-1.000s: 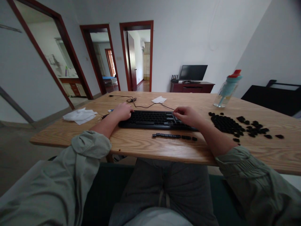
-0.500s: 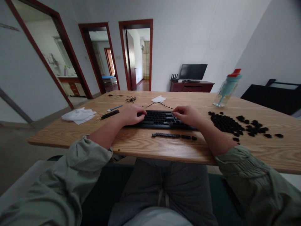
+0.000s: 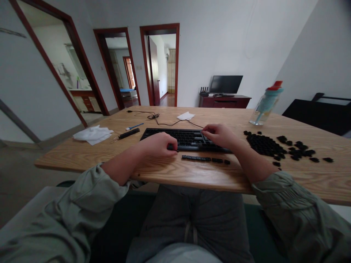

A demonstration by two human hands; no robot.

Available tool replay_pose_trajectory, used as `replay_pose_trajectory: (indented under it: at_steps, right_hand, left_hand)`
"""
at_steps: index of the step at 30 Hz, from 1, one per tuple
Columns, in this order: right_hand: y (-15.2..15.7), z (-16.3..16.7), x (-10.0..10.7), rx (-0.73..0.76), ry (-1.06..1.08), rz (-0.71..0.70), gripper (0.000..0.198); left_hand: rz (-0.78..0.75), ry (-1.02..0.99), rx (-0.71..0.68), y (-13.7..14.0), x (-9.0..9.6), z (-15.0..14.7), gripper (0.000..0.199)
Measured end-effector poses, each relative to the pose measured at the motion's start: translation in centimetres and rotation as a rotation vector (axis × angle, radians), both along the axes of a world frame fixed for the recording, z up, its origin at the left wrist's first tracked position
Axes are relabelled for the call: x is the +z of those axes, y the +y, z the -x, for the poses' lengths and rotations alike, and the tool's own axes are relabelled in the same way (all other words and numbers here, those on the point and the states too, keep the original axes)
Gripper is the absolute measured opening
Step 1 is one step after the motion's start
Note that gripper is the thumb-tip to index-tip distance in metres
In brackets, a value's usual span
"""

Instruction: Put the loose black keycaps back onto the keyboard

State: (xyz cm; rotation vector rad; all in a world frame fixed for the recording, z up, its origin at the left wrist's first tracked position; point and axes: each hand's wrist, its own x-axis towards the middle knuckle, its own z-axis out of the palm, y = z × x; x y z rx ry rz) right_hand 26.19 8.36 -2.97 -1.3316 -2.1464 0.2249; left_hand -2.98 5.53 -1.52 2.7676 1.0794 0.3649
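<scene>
A black keyboard (image 3: 186, 137) lies across the middle of the wooden table. My left hand (image 3: 160, 144) is at its front edge, with thumb and fingers pinched around a small black keycap. Just to the right of those fingertips, a row of black keycaps (image 3: 196, 158) lies on the wood in front of the keyboard. My right hand (image 3: 219, 134) rests over the keyboard's right part, thumb and fingertips closed together; anything between them is too small to make out. That hand and wrist hide some of the right-hand keys.
A pile of black keycaps (image 3: 264, 145) spreads over the table's right side, with a water bottle (image 3: 264, 106) behind it. Left of the keyboard lie a black-handled tool (image 3: 128, 133), a blue brush (image 3: 134, 126) and white tissue (image 3: 93, 134). A cable (image 3: 164, 124) runs behind.
My left hand has come from the keyboard's left part toward me, to the row's left end. The leftmost keycap there has been picked up. My right hand has stayed in place.
</scene>
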Motion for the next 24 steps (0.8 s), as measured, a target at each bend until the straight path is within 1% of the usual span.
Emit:
replay_pose_trajectory:
  at_steps: [1, 3, 5, 6, 8, 11, 13, 15, 19, 24]
  right_hand:
    - [0.0, 0.0, 0.0, -0.001, 0.002, 0.005, 0.023]
    - [0.0, 0.0, -0.1, -0.004, 0.003, 0.019, 0.024]
    - [0.1, -0.1, -0.2, -0.006, 0.004, 0.031, 0.024]
    - [0.2, -0.1, -0.2, -0.006, 0.004, 0.032, 0.024]
    - [0.1, -0.1, -0.3, -0.003, 0.003, 0.03, 0.025]
    - [0.0, 0.0, -0.2, -0.008, -0.008, 0.033, 0.024]
    - [-0.1, 0.1, -0.1, -0.012, -0.011, 0.043, 0.024]
    - [-0.1, 0.1, -0.1, -0.009, -0.006, 0.046, 0.024]
    - [-0.1, 0.1, -0.1, -0.002, -0.006, 0.032, 0.025]
    - [-0.2, 0.3, 0.0, -0.011, -0.013, 0.04, 0.025]
  left_hand:
    - [-0.009, -0.037, 0.052, 0.9, 0.5, 0.6, 0.017]
    - [-0.083, -0.134, 0.148, 3.2, 1.3, 2.0, 0.023]
    - [-0.158, -0.235, 0.242, 5.9, 1.6, 3.6, 0.023]
    - [-0.165, -0.263, 0.284, 7.2, 1.4, 4.4, 0.022]
    - [-0.151, -0.272, 0.338, 9.3, 0.5, 5.8, 0.023]
    - [-0.098, -0.193, 0.357, 11.3, -1.4, 7.1, 0.024]
    - [-0.103, -0.135, 0.342, 11.9, -2.4, 7.5, 0.023]
    - [-0.128, -0.093, 0.341, 12.2, -2.8, 7.7, 0.022]
    - [-0.132, -0.033, 0.363, 12.0, -2.5, 7.4, 0.022]
    - [-0.155, -0.009, 0.379, 11.8, -2.3, 7.1, 0.023]
